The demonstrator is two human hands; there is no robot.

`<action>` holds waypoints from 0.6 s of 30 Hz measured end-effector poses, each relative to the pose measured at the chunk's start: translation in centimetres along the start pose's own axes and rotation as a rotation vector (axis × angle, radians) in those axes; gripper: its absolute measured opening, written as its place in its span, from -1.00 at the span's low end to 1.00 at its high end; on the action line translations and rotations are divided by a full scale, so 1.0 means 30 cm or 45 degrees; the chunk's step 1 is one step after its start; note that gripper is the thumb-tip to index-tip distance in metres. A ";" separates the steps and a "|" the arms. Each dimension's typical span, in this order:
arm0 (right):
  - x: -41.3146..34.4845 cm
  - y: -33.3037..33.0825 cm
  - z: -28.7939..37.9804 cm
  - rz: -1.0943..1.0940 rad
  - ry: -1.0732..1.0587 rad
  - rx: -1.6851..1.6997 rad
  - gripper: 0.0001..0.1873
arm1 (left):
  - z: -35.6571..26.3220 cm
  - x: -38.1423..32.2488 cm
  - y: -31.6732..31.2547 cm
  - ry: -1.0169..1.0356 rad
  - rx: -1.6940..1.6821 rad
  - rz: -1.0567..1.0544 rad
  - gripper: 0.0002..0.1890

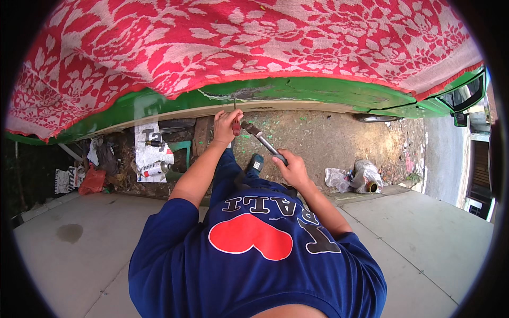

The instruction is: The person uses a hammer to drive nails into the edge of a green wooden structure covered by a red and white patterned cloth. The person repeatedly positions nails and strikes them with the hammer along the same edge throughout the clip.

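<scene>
My left hand (225,126) grips the red handle (236,127) of a screwdriver or similar slim tool. Its thin metal shank (234,105) points away from me, meeting the lower part of a green vehicle body panel (310,89). Around the tip, the paint is chipped, with a bare grey patch (252,92) and a pale cracked edge. In my right hand (293,169) is a hammer, held by the dark grip at the end of its metal shaft (267,144). The hammer head (251,129) is just right of the red handle; whether they touch I cannot tell.
A red and pink floral cloth (254,39) drapes over the vehicle. On the ground at left, printed paper (145,119) bears a spray can (155,168) and another screwdriver (154,143). Plastic bags (366,175) and an open tin (372,187) lie at right. Green paint flakes dot the ground.
</scene>
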State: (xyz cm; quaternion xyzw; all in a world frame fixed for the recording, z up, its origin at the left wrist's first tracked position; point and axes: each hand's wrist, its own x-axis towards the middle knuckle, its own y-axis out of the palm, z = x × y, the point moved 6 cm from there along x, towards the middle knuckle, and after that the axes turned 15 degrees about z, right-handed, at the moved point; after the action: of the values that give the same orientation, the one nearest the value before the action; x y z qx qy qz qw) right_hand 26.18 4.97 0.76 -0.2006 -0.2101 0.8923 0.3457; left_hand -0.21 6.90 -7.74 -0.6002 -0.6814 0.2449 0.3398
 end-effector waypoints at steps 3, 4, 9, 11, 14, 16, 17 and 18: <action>0.002 0.005 0.021 -0.033 -0.102 -0.030 -0.71 | -0.014 0.002 -0.025 -0.021 -0.012 0.031 -0.86; 0.000 0.011 0.021 -0.035 -0.172 -0.040 -0.71 | -0.016 0.004 -0.032 -0.034 -0.015 0.041 -0.87; 0.041 0.042 0.016 -0.017 -0.116 -0.329 -0.71 | -0.003 -0.003 -0.051 0.012 -0.024 -0.035 -0.88; 0.042 0.040 -0.012 -0.058 -0.067 -0.278 -0.70 | 0.003 0.001 -0.058 0.031 -0.012 -0.038 -0.88; 0.011 0.020 0.030 -0.044 -0.304 -0.173 -0.69 | 0.003 -0.015 -0.047 0.007 -0.043 -0.058 -0.88; 0.027 0.033 0.049 0.011 -0.207 -0.313 -0.69 | 0.009 0.004 -0.029 -0.064 -0.074 -0.027 -0.89; 0.032 0.040 0.052 0.037 -0.157 -0.382 -0.69 | 0.011 0.010 -0.019 -0.098 -0.090 -0.011 -0.89; 0.031 0.044 0.052 0.039 -0.167 -0.355 -0.69 | 0.019 0.009 -0.013 -0.088 -0.077 -0.041 -0.89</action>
State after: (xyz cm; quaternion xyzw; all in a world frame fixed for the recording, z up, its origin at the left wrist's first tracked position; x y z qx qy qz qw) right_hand 24.05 4.38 1.19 -0.1912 -0.3507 0.8709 0.2863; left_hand -0.90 7.13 -7.76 -0.5903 -0.7095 0.2394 0.3016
